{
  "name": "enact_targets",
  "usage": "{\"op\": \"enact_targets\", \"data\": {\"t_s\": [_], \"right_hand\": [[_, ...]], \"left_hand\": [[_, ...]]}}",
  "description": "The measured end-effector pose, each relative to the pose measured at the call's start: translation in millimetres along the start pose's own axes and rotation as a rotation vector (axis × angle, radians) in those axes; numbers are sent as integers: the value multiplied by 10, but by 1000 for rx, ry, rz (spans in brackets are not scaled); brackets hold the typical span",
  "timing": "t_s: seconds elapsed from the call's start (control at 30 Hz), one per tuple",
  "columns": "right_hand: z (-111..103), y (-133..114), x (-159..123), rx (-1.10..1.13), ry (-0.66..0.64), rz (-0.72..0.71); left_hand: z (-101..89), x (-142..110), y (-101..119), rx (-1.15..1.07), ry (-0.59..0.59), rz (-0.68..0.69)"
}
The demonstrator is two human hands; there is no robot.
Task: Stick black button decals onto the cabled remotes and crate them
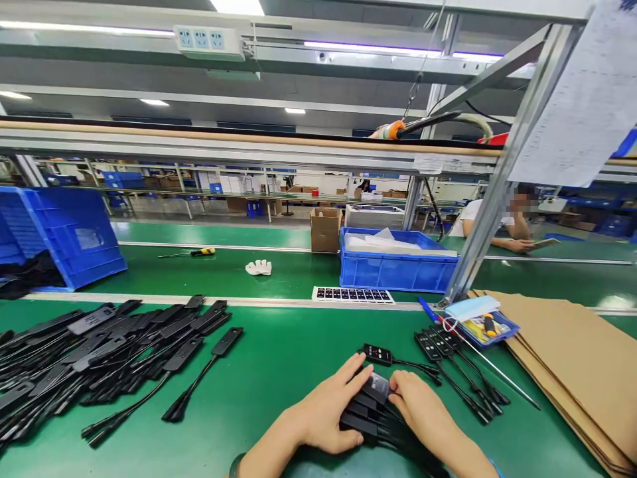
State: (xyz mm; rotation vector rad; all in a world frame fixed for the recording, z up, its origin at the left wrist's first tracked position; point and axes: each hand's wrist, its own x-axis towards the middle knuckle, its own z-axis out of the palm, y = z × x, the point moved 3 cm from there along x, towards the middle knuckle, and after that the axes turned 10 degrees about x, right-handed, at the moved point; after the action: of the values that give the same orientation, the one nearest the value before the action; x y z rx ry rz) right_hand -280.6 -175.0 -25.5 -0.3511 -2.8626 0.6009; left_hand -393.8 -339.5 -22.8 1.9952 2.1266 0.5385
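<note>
My left hand (331,405) lies with its fingers stretched over a stack of black corded controllers (359,425), steadying the top one. That top controller has a shiny greyish face (379,385), partly covered by my fingers. My right hand (423,408) is closed in a pinch at the right edge of this face; what sits between thumb and forefinger is hidden. Just beyond my fingertips lies a controller with a printed button face (377,354). To the right, several more printed controllers (438,342) lie side by side, their forked cables toward me.
A large pile of black corded controllers (114,345) covers the left. Behind are a label sheet (353,295), blue bin (398,271), screwdriver (202,252) and tilted blue crate (74,232). Right are a small tool tray (502,332), cardboard sheets (572,358) and a metal post (490,179). A person (497,222) sits beyond.
</note>
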Motion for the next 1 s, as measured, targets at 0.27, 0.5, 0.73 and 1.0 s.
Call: {"op": "enact_targets", "data": {"t_s": [0.27, 0.5, 0.73, 1.0], "right_hand": [[-81, 66, 414, 212, 4, -102], [-98, -137, 202, 341, -65, -223], [-506, 540, 215, 8, 191, 315], [-334, 291, 54, 169, 5, 128]], "left_hand": [[-47, 4, -27, -2, -12, -115], [90, -19, -130, -52, 6, -175], [46, -3, -90, -69, 61, -94], [157, 73, -173, -123, 146, 7]]}}
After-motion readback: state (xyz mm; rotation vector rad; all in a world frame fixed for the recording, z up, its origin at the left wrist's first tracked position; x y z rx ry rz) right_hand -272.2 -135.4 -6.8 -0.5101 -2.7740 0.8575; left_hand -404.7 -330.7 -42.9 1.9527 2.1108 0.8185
